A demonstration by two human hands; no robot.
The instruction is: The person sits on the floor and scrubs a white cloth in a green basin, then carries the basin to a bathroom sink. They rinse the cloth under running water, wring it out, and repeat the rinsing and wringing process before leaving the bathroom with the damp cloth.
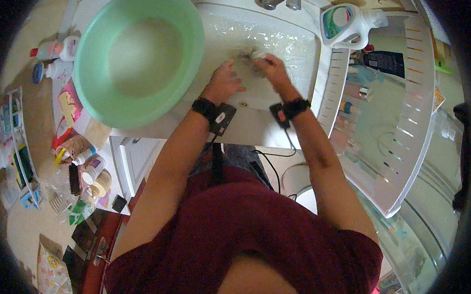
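Cloudy water stands in a white rectangular sink point(276, 82) before me. Over its middle is my left hand point(223, 82), fingers spread, with nothing seen in it. My right hand point(272, 68) is farther right and slightly farther back, its fingers closed on a small, blurred wet thing point(258, 54), pale and dark, whose kind I cannot tell. The two hands are apart. A large green plastic basin point(86, 75) with cloudy liquid in it rests on the counter and over the sink's left part, left of my left hand. A metal faucet point(269, 0) is at the back edge.
A white detergent jug point(343, 26) lies at the back right corner, beside a white slotted plastic basket point(411, 114) on the right. Bottles point(60, 47), brushes and tubs crowd the left counter. A cable point(274, 154) hangs from the wrist devices. A wire rack point(17, 147) is far left.
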